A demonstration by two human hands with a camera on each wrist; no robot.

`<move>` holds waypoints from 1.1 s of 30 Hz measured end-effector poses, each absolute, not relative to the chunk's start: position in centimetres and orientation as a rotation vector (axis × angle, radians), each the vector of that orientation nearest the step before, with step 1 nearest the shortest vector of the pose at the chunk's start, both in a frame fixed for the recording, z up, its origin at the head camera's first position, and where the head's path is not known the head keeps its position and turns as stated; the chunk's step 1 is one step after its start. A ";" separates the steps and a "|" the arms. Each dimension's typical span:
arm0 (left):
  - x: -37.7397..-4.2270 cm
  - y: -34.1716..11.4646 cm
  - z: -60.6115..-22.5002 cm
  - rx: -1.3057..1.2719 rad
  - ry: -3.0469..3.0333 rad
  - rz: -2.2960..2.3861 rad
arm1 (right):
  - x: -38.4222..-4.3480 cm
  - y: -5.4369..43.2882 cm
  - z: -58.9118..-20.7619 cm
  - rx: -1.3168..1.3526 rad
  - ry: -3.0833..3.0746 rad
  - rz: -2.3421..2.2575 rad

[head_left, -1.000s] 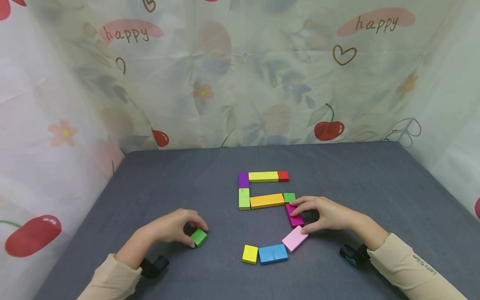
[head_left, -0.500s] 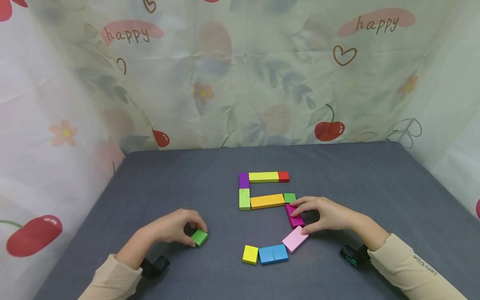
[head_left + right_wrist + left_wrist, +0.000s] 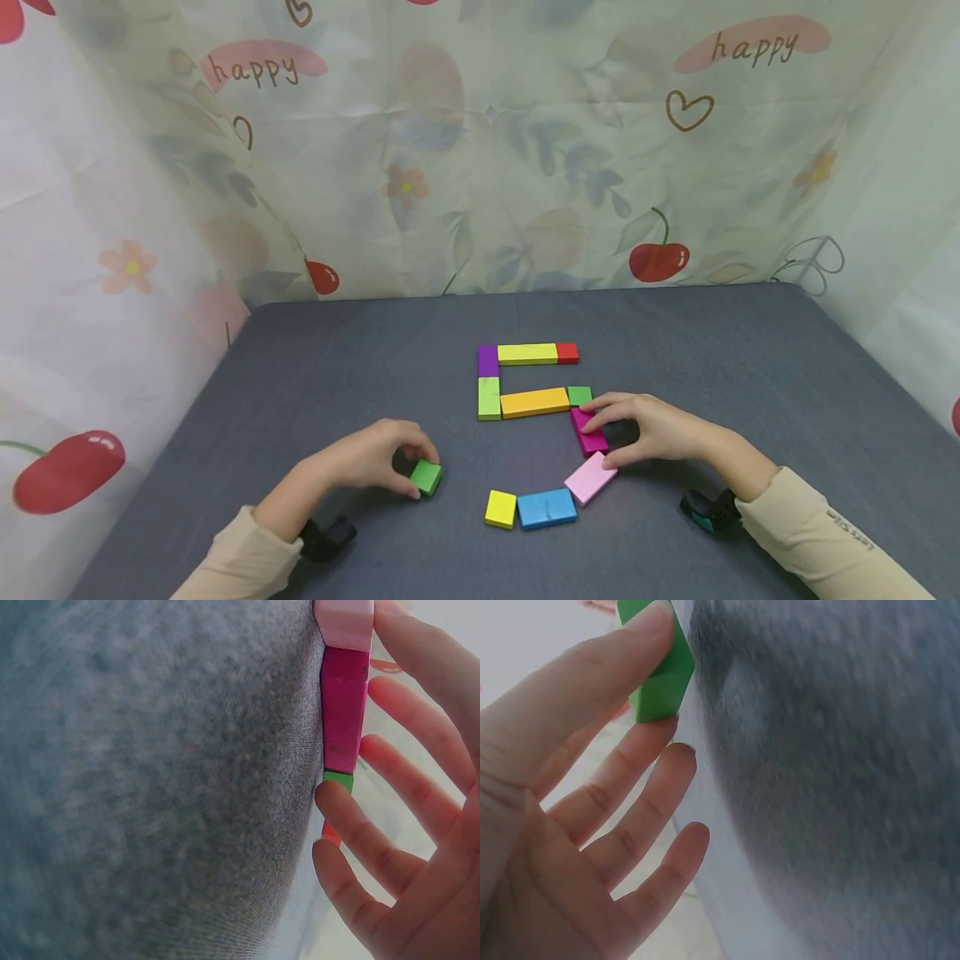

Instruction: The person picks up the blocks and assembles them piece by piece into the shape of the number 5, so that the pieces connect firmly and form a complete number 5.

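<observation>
My left hand (image 3: 375, 457) pinches a small green block (image 3: 427, 477) between thumb and fingertips, left of the row of blocks. In the left wrist view the thumb lies across that block (image 3: 662, 694), and the other fingers spread below it. My right hand (image 3: 656, 429) rests with loosely bent fingers at the magenta block (image 3: 586, 432), its thumb at the pink block (image 3: 588, 478). From the right wrist, the fingers (image 3: 412, 712) lie along the magenta block's side without wrapping round it. A blue block (image 3: 547, 509) and a yellow block (image 3: 501, 509) continue the curve leftward.
Farther back, red (image 3: 567, 353), long yellow (image 3: 527, 355), purple (image 3: 488, 362), lime (image 3: 489, 400), orange (image 3: 535, 403) and small green (image 3: 579, 395) blocks form the upper part of a 5-like outline. The grey cloth-covered table (image 3: 360, 350) ends at a printed curtain (image 3: 487, 167).
My left hand has moved right with the green block, closer to the yellow block. The right hand and the laid blocks keep their places.
</observation>
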State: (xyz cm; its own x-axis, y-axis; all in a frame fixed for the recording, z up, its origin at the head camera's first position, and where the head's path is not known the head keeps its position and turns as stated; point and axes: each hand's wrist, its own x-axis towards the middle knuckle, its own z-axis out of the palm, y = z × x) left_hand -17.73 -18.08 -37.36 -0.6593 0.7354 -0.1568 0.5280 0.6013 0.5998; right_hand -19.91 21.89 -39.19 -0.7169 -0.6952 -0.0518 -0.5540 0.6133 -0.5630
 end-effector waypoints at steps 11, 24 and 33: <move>-17.3 -15.6 -37.4 1.053 2.395 0.704 | -19.9 21.9 -39.3 -1.022 2.578 -0.769; -16.9 -13.9 -37.3 1.111 2.388 0.646 | -20.0 21.9 -39.2 -1.015 2.568 -0.773; -16.7 -13.1 -37.4 1.130 2.382 0.618 | -19.9 21.9 -39.2 -1.000 2.561 -0.776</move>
State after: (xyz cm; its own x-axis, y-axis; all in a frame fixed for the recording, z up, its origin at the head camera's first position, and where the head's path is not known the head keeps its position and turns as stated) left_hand -16.66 -13.12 -37.38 -0.5752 0.7961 -0.1882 0.6043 0.5686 0.5581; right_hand -19.90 21.88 -39.17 -0.7198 -0.6911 -0.0655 -0.5386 0.6155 -0.5754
